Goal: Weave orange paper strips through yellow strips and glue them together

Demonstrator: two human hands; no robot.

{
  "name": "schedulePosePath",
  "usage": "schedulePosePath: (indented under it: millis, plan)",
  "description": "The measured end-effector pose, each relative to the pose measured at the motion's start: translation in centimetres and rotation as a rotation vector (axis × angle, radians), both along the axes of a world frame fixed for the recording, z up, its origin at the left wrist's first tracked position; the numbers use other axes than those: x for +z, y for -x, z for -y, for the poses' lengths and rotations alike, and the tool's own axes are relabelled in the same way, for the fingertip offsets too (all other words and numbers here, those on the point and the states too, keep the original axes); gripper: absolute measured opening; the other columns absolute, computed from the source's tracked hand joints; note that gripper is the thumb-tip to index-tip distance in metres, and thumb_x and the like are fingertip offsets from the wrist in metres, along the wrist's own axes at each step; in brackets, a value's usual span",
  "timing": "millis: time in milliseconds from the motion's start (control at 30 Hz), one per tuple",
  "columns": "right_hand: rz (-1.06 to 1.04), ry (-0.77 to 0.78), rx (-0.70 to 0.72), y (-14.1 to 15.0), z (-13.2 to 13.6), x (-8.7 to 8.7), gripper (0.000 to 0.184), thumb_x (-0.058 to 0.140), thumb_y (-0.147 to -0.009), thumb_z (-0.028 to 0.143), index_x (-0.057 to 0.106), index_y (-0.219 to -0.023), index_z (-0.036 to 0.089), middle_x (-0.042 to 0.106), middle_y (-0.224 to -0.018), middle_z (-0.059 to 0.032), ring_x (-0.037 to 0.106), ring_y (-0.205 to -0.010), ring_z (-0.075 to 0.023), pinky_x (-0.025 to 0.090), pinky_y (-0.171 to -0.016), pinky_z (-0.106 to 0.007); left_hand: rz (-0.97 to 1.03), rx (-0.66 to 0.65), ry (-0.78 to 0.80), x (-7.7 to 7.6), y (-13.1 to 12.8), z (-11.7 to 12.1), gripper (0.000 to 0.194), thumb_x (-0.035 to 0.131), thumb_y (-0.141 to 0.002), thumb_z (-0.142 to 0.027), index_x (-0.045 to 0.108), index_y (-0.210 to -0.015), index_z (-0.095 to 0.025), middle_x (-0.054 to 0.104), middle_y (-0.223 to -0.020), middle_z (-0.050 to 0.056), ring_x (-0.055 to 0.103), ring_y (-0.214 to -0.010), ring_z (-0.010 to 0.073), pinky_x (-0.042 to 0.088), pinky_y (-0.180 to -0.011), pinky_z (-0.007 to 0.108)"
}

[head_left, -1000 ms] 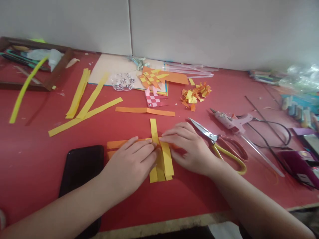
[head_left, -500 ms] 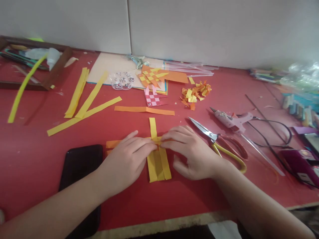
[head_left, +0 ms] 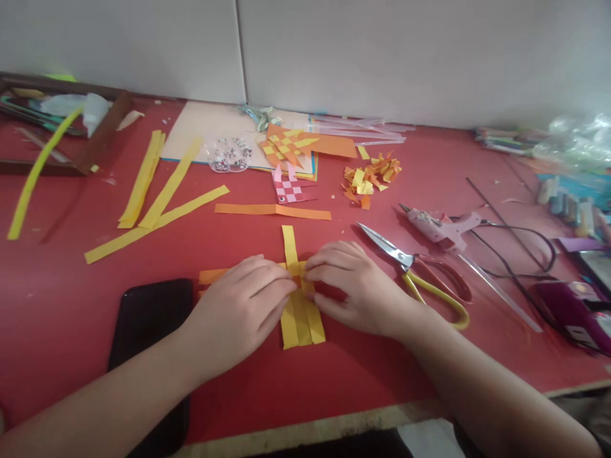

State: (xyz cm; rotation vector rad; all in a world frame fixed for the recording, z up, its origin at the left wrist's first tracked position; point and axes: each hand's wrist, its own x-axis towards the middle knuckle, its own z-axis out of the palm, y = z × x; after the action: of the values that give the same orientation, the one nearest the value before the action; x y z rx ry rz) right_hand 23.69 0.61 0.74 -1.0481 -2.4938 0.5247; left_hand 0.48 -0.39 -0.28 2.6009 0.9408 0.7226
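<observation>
Crossed yellow paper strips [head_left: 301,324] and orange paper strips [head_left: 212,277] lie on the red table between my hands. My left hand [head_left: 243,305] covers the orange strips, its closed fingers reaching the crossing from the left; its thumb is mostly hidden. From the right, my right hand [head_left: 356,286] curls its fingertips and thumb around the yellow strip at the crossing. One yellow strip end sticks up past the fingers. A single orange strip [head_left: 273,210] lies beyond. To the left are loose yellow strips [head_left: 143,181].
Scissors [head_left: 405,264] and a hot glue gun [head_left: 443,229] with its cord lie to the right. A black phone [head_left: 147,318] is beside my left forearm. Toward the wall are paper scraps [head_left: 370,181], a woven orange fish [head_left: 286,146], a pink checkered fish [head_left: 289,187] and a wooden tray [head_left: 107,130].
The folded-down yellow strip at the right of the crossing now lies flatter beside the others. My right thumb moved away, then back to the strips. The view has shifted slightly.
</observation>
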Motion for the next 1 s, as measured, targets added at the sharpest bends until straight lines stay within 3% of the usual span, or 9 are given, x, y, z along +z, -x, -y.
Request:
schedulePosePath:
  millis: [300, 433, 500, 600, 700, 867, 1000]
  plan:
    - [-0.039, -0.019, -0.042, -0.2, -0.3, 0.6, 0.028, 0.066, -0.088, 0.036, 0.067, -0.108, 0.017, 0.065, -0.110, -0.0105, 0.057, -0.105, -0.0241, 0.045, -0.095, -0.043, -0.034, -0.052, -0.019, 0.3, -0.2, 0.0, 0.017, 0.053, -0.094, -0.016, 0.067, -0.103, -0.014, 0.071, -0.099, 0.006, 0.061, -0.100, 0.0237, 0.045, -0.099, 0.046]
    - [-0.033, -0.038, -0.032, -0.6, -0.5, 1.3, 0.049, 0.074, -0.077, 0.052, 0.062, -0.112, 0.018, 0.063, -0.113, -0.0111, 0.053, -0.111, -0.0280, 0.041, -0.099, -0.046, -0.017, -0.057, 0.004, 0.3, -0.2, 0.0, 0.017, 0.052, -0.094, -0.015, 0.067, -0.103, -0.013, 0.070, -0.097, 0.007, 0.060, -0.102, 0.0245, 0.046, -0.099, 0.044]
    - [0.000, 0.010, -0.024, -0.8, -0.5, 1.6, 0.042, 0.073, -0.079, 0.045, 0.060, -0.109, 0.018, 0.063, -0.108, -0.0095, 0.053, -0.106, -0.0266, 0.041, -0.097, -0.045, -0.016, -0.053, 0.013, 0.2, -0.2, 0.0, 0.017, 0.052, -0.095, -0.016, 0.067, -0.102, -0.013, 0.071, -0.098, 0.007, 0.061, -0.103, 0.0247, 0.045, -0.100, 0.045]
    - [0.077, 0.057, -0.062, -1.2, -0.5, 1.9, 0.015, 0.061, -0.081, 0.018, 0.058, -0.096, 0.019, 0.062, -0.092, -0.0051, 0.052, -0.089, -0.0214, 0.042, -0.088, -0.041, -0.023, -0.044, 0.002, 0.2, -0.1, 0.1, 0.017, 0.051, -0.095, -0.015, 0.067, -0.102, -0.014, 0.072, -0.099, 0.006, 0.062, -0.105, 0.0245, 0.044, -0.102, 0.046]
    - [0.129, 0.056, -0.093, -1.7, -0.6, 2.1, 0.017, 0.054, -0.076, 0.010, 0.058, -0.089, 0.020, 0.061, -0.085, -0.0038, 0.050, -0.082, -0.0203, 0.042, -0.083, -0.039, -0.039, -0.033, -0.006, 0.1, 0.0, 0.3, 0.018, 0.050, -0.095, -0.014, 0.066, -0.103, -0.015, 0.072, -0.101, 0.006, 0.063, -0.108, 0.0243, 0.041, -0.105, 0.047]
    - [0.166, 0.045, -0.069, -2.0, -0.8, 1.8, 0.025, 0.057, -0.075, 0.011, 0.061, -0.098, 0.021, 0.062, -0.096, -0.0052, 0.050, -0.091, -0.0221, 0.041, -0.088, -0.041, -0.066, -0.035, 0.003, 0.0, 0.1, 0.3, 0.019, 0.049, -0.095, -0.014, 0.065, -0.105, -0.015, 0.072, -0.103, 0.007, 0.064, -0.108, 0.0243, 0.039, -0.107, 0.049]
    - [0.128, 0.044, -0.004, -1.7, -0.6, 1.8, 0.024, 0.054, -0.069, 0.004, 0.064, -0.085, 0.019, 0.060, -0.099, -0.0059, 0.049, -0.095, -0.0220, 0.040, -0.090, -0.043, -0.072, -0.036, -0.004, 0.1, 0.0, 0.3, 0.019, 0.047, -0.095, -0.013, 0.064, -0.104, -0.015, 0.072, -0.102, 0.007, 0.065, -0.106, 0.0243, 0.038, -0.107, 0.050]
